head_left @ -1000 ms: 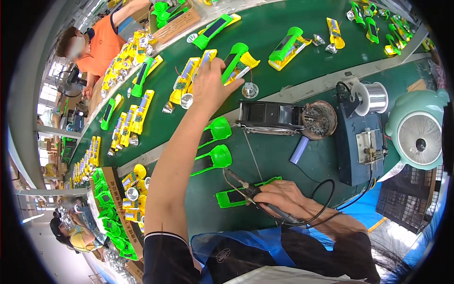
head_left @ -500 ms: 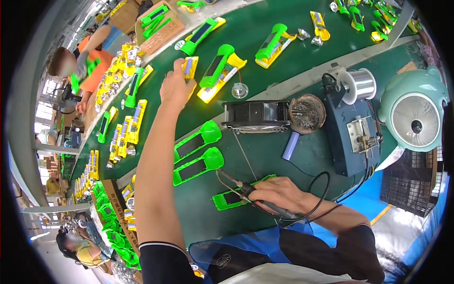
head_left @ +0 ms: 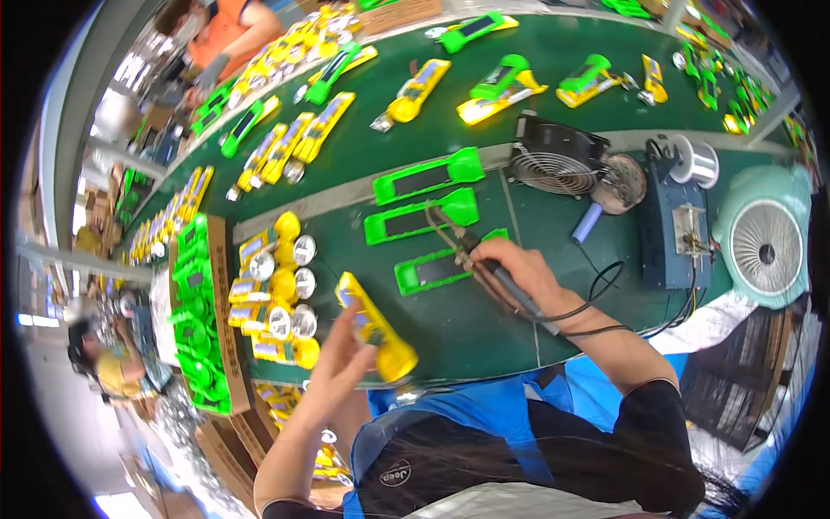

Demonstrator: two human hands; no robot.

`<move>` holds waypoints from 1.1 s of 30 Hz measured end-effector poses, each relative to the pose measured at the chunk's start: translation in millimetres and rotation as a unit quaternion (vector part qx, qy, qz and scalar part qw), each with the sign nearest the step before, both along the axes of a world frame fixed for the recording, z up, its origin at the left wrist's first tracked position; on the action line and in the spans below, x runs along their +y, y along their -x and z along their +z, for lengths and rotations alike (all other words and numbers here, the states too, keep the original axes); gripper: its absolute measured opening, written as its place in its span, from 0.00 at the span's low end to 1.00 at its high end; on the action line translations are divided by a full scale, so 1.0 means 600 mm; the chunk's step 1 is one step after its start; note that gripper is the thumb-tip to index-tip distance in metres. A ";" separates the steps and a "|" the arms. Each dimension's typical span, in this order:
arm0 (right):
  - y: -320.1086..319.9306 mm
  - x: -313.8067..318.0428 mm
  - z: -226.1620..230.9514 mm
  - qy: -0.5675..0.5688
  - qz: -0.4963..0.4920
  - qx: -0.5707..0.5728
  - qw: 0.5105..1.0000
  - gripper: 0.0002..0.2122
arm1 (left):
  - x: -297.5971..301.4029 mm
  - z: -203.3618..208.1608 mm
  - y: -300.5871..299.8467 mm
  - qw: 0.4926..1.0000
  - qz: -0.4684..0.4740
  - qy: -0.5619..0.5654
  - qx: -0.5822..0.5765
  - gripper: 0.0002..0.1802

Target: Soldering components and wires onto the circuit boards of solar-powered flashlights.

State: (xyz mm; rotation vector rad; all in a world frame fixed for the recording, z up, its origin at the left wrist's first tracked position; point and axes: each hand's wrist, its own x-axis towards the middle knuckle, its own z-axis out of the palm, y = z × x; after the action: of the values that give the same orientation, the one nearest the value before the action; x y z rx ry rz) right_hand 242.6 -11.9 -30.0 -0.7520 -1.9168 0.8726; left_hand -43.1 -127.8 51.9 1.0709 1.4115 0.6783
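Casing, yellow and elongated, held between the thumb and fingers of my left hand; it sits near the front edge of the green workbench, tilted, its wide end toward me. Casing is blurred, so inner detail cannot be read. My right hand is closed around the dark handle of a soldering iron, cable trailing off to the right. Iron's bent metal end points left and lies over the right part of the middle one of three green frames; contact cannot be told. Nearest frame is partly covered by the iron and my right hand. Left of the casing: yellow housings with round reflectors, grouped beside a carton filled with green parts. Beyond the frames, to the right: small black fan, round pot just beside it, lilac cylinder near the pot. Farther right: dark blue box with a spool of silvery wire by its top, then a mint-green fan. Green belt across the bench carries more yellow and green pieces; a co-worker in orange is at its far side.
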 end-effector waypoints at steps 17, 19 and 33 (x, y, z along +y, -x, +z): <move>-0.198 -0.160 0.158 -0.097 -0.194 0.044 0.975 0.13 | 0.116 -0.080 -0.094 0.902 -0.052 -0.394 0.168 0.14; -0.163 -0.159 0.070 0.148 -0.152 0.182 0.960 0.14 | 0.115 -0.084 -0.105 0.973 0.019 -0.223 0.062 0.13; -0.043 -0.104 0.005 0.313 -0.114 0.172 0.927 0.07 | 0.116 -0.096 -0.109 0.864 -0.089 -0.419 0.264 0.12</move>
State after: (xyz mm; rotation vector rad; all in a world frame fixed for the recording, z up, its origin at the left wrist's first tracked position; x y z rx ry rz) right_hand 268.3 -74.1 -27.3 -1.0830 -1.2075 1.3854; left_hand 22.4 -58.0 -5.7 2.1805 1.4532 0.9374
